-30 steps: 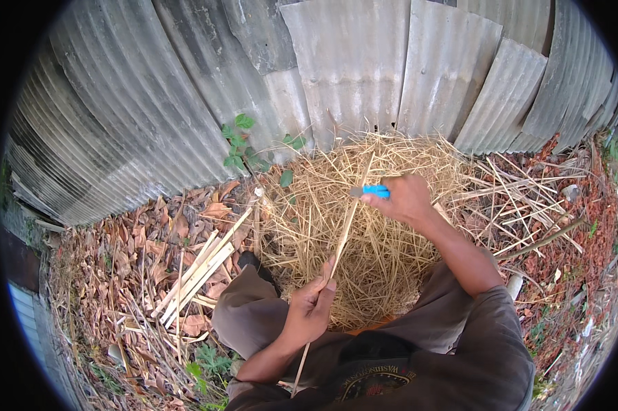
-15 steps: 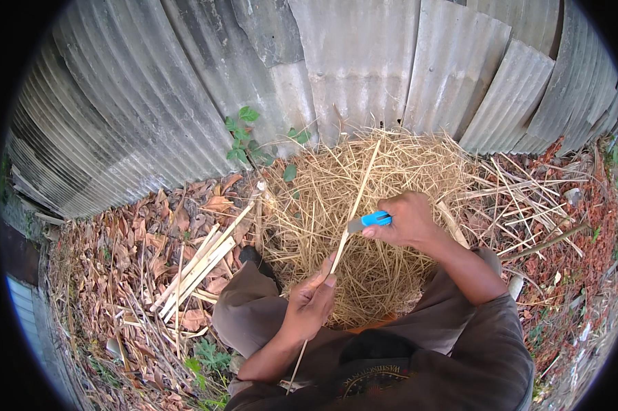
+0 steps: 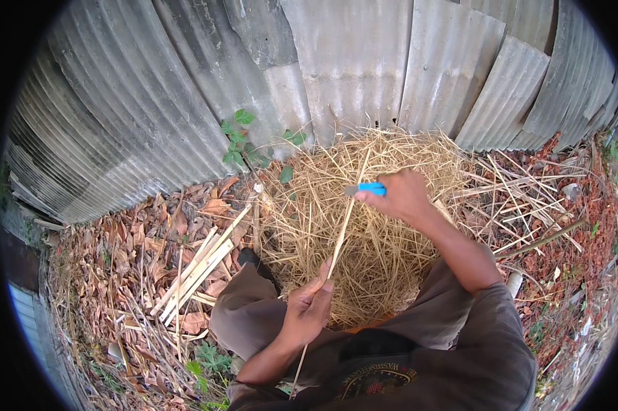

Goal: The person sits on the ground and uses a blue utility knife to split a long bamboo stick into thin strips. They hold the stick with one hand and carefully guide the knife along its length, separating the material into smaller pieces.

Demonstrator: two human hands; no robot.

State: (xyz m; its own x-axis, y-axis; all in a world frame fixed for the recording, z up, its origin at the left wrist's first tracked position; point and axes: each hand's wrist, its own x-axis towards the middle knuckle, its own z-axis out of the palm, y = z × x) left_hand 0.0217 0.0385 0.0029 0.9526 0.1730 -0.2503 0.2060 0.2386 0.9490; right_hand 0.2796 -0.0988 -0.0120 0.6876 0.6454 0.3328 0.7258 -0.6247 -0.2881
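Observation:
My left hand (image 3: 307, 309) is closed around a long, thin pale strip, likely bamboo (image 3: 342, 236), which slants from my lap up over the shavings. In my right hand (image 3: 399, 195) is a utility knife with a bright blue handle (image 3: 372, 188). Its short grey blade points left and lies against the upper part of the strip. Below both hands spreads a large heap of straw-coloured shavings (image 3: 384, 267), between my bent legs. The strip's lower end runs past my left wrist toward my shirt.
Several split pale sticks (image 3: 202, 270) lie on dry brown leaves (image 3: 141, 250) at the left. More thin strips (image 3: 521, 198) are scattered at the right. A corrugated metal wall (image 3: 353, 68) stands behind the heap, with a small green plant (image 3: 237, 137) at its foot.
My right hand and the knife have moved up and slightly left along the strip, away from my left hand. The left hand stays nearly in place, still gripping the strip.

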